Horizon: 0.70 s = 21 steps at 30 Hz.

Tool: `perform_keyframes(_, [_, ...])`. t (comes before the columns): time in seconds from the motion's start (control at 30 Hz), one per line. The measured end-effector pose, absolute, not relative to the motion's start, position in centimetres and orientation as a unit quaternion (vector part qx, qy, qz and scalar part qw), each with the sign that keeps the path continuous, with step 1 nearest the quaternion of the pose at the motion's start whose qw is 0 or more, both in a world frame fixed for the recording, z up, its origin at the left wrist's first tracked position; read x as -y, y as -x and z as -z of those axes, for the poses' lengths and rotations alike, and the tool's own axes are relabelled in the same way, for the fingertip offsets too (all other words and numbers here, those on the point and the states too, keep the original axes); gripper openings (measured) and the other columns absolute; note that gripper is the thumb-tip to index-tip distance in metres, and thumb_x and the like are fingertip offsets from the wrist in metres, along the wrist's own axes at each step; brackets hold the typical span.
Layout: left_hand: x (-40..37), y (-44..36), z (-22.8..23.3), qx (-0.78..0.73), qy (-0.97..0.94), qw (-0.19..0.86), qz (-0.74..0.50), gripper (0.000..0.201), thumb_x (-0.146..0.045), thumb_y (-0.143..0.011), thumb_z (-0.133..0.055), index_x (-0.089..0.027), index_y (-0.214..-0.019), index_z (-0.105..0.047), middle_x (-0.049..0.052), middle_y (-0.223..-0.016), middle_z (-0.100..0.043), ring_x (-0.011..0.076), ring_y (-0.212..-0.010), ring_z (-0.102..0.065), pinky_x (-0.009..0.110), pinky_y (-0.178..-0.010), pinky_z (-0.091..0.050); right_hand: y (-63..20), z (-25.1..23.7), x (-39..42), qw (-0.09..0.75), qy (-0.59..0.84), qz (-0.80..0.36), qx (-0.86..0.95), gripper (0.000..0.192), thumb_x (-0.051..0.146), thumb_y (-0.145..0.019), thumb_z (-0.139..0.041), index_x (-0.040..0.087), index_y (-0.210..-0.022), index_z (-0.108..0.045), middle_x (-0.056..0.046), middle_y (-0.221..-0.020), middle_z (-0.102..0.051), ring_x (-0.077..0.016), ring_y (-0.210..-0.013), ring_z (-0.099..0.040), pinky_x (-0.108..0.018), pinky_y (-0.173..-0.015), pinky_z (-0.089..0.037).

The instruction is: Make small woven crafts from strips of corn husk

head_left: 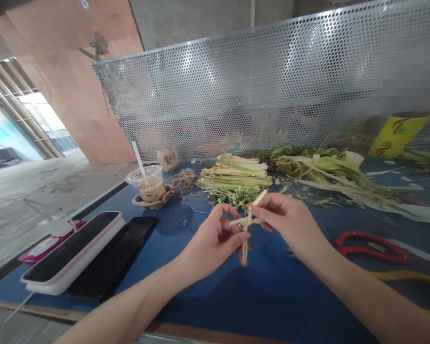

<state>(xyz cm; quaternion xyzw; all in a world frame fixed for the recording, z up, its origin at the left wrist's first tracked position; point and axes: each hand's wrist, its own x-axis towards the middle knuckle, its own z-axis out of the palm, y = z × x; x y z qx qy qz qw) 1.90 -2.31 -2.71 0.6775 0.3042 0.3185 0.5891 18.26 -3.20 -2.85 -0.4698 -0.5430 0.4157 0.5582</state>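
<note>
Between my hands is a small cross of folded pale leaf strips (246,222), held above the blue table. My left hand (215,239) pinches it from the left, thumb on the lower arm. From the right, my right hand (279,212) grips the upper arm between thumb and fingers. Some fingertips are hidden behind the strips. Just beyond my hands lie a bunch of small green buds (232,195) and a stacked pile of pale green husk-like leaves (234,173).
A drink cup with a straw (148,184) stands left of tangled twine (184,181). A pink-white case (73,253) and black phone (114,258) lie at left. Red-handled scissors (370,246) and a yellow handle (412,276) are at right. Behind stands a perforated metal panel (236,86).
</note>
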Motion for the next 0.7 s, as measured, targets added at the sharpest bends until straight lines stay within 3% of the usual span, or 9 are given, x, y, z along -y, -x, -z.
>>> perform_keyframes(0.17, [1.6,-1.7,3.1,-0.325,-0.708,0.521,-0.35,0.01,-0.028,-0.086,-0.042,-0.018,-0.088,-0.044,0.001,-0.075,-0.065,0.012,-0.069,-0.062,0.021,-0.058,-0.043,-18.5,3.1,2.9,0.51,0.415,-0.47,0.589,0.02,0.036,-0.072,-0.062,0.017,-0.076,-0.056,0.003,-0.061,-0.058,-0.0061,-0.044,-0.05,-0.019,-0.042,-0.039])
perform_keyframes(0.3, [1.5,-1.6,3.2,-0.348,-0.728,0.475,-0.352,0.014,-0.03,-0.086,-0.041,-0.019,-0.078,-0.044,-0.001,-0.067,-0.064,0.0109,-0.062,-0.061,0.022,-0.057,-0.043,-18.0,3.3,3.1,0.466,0.389,-0.509,0.611,0.022,0.03,-0.07,-0.065,0.018,-0.086,-0.055,0.002,-0.064,-0.062,-0.0116,-0.057,-0.06,-0.024,-0.057,-0.048])
perform_keyframes(0.5, [1.7,-1.3,3.5,-0.376,-0.81,0.335,-0.301,0.015,-0.028,-0.088,-0.033,-0.021,-0.076,-0.039,-0.002,-0.068,-0.065,0.0101,-0.06,-0.06,0.02,-0.056,-0.043,-17.7,4.1,3.0,0.454,0.402,-0.503,0.615,0.013,0.028,-0.07,-0.064,0.018,-0.074,-0.056,0.002,-0.062,-0.062,-0.0144,-0.062,-0.063,-0.027,-0.065,-0.05])
perform_keyframes(0.7, [1.9,-1.2,2.7,-0.358,-0.898,0.099,-0.237,0.02,-0.026,-0.086,-0.033,-0.02,-0.078,-0.051,0.003,-0.069,-0.063,0.0163,-0.064,-0.06,0.027,-0.061,-0.044,-18.0,4.6,2.8,0.46,0.455,-0.4,0.649,0.005,0.022,-0.069,-0.06,0.018,-0.07,-0.057,0.0,-0.069,-0.064,-0.0158,-0.07,-0.064,-0.028,-0.071,-0.052])
